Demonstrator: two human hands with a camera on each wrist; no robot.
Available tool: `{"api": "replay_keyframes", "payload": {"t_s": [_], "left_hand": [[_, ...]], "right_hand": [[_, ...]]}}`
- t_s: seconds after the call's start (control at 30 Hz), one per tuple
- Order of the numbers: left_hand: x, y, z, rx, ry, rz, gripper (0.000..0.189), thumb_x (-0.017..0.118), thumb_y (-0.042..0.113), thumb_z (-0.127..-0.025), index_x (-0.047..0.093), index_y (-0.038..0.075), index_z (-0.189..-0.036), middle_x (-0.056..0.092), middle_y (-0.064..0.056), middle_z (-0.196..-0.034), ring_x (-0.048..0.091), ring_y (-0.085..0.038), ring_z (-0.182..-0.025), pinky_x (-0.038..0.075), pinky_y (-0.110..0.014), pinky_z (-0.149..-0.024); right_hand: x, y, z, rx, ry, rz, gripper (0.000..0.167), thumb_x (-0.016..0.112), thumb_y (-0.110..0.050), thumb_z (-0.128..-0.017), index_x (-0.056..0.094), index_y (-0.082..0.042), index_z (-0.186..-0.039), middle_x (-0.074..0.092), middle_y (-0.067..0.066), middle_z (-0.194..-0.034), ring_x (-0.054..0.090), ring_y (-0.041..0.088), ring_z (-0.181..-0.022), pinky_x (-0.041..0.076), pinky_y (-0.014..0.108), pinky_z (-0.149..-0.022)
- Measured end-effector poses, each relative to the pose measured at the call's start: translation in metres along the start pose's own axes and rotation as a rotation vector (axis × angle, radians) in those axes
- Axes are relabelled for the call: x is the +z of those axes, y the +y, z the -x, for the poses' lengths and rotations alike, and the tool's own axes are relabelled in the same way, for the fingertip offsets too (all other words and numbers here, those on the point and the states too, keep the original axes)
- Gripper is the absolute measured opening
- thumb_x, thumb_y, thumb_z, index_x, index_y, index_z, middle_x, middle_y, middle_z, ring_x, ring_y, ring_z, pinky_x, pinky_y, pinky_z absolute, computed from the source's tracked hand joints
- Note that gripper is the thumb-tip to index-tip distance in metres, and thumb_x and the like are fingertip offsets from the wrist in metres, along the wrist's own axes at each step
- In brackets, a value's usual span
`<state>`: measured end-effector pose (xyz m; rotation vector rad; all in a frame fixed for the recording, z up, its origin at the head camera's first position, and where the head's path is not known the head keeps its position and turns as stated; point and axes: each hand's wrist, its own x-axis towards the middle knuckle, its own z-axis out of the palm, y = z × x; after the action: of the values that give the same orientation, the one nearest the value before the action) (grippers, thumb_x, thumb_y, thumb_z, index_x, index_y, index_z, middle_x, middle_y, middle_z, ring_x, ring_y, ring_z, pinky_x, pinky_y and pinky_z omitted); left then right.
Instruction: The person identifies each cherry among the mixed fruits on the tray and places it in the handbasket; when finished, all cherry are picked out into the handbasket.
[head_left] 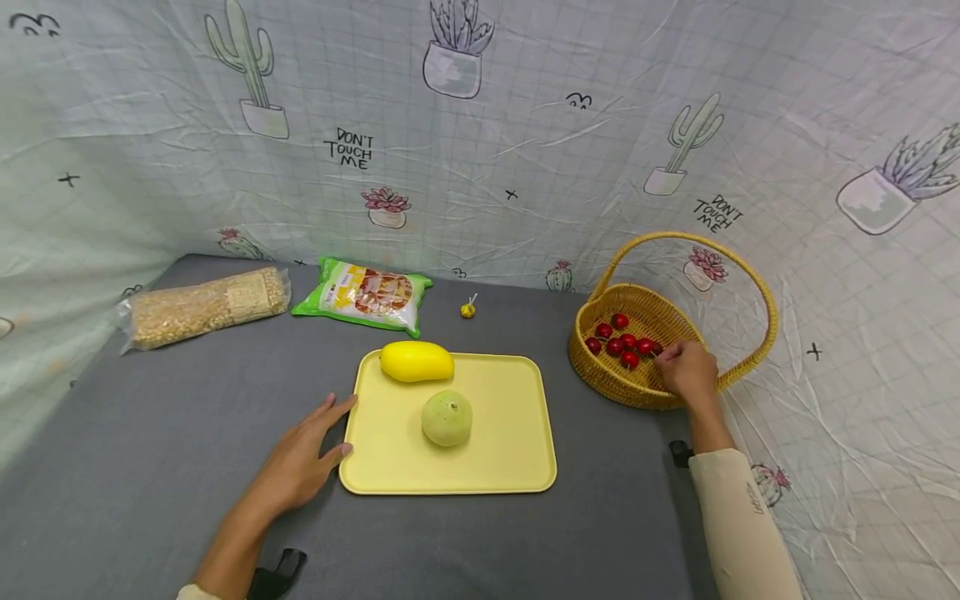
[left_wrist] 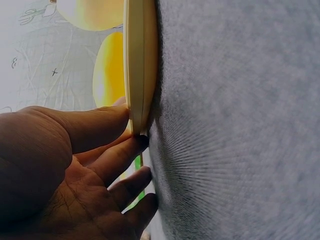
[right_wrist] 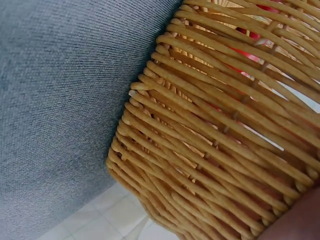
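My left hand [head_left: 296, 462] is at the left edge of a yellow tray [head_left: 510, 450], fingers spread. In the left wrist view the thumb and forefinger of that hand [left_wrist: 85, 155] touch the tray's rim [left_wrist: 139, 65]. On the tray lie a yellow mango [head_left: 416, 362] and a round pale green fruit [head_left: 447, 418]. My right hand [head_left: 688, 371] reaches over the near rim of a wicker basket [head_left: 615, 387] and pinches a cherry [head_left: 657, 348] by its stem end. Several red cherries [head_left: 628, 359] lie inside. Woven basket wall [right_wrist: 220, 120] hides the right fingers in the right wrist view.
Behind the tray lie a bag of yellow kernels [head_left: 202, 308], a green and white packet [head_left: 363, 296] and a small yellow lollipop [head_left: 468, 308]. The basket's tall handle [head_left: 768, 308] arches to the right. A printed cloth [head_left: 480, 167] hangs along the back of the grey table [head_left: 420, 550].
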<state>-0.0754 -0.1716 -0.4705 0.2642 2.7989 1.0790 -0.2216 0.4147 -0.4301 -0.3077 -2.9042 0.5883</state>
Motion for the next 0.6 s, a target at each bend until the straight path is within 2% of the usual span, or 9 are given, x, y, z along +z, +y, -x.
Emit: {"api": "replay_keyframes", "payload": {"t_s": [0.13,0.37,0.6], "left_hand": [[0.0006,-0.0003,-0.0002,0.007,0.008,-0.006,0.071,0.074,0.009,-0.099,0.042,0.009,-0.164,0.033,-0.034,-0.168,0.036,-0.058,-0.152,0.038,-0.078,-0.113],[-0.0002,0.0004,-0.0001,0.01,0.01,-0.006,0.071,0.074,0.009,-0.1,0.043,0.009,-0.163,0.033,-0.033,-0.168,0.035,-0.057,-0.152,0.038,-0.077,-0.113],[0.0002,0.0007,0.0006,0.008,0.005,-0.007,0.071,0.073,0.009,-0.1,0.042,0.008,-0.164,0.033,-0.033,-0.168,0.035,-0.057,-0.152,0.038,-0.077,-0.114]], "right_hand": [[-0.0034,-0.0011,0.0022,0.005,0.002,-0.019,0.016,0.067,-0.014,-0.09,0.076,-0.002,-0.085,0.075,0.018,-0.085,0.067,0.041,-0.082,0.055,0.047,-0.07],[-0.004,-0.0004,0.0019,-0.014,-0.048,-0.011,0.014,0.07,-0.012,-0.09,0.076,-0.001,-0.086,0.075,0.018,-0.087,0.067,0.039,-0.081,0.053,0.042,-0.069],[-0.0013,-0.0006,0.0003,-0.022,-0.078,0.033,0.015,0.075,-0.013,-0.091,0.075,-0.001,-0.082,0.074,0.021,-0.087,0.068,0.043,-0.084,0.055,0.053,-0.074]]}}
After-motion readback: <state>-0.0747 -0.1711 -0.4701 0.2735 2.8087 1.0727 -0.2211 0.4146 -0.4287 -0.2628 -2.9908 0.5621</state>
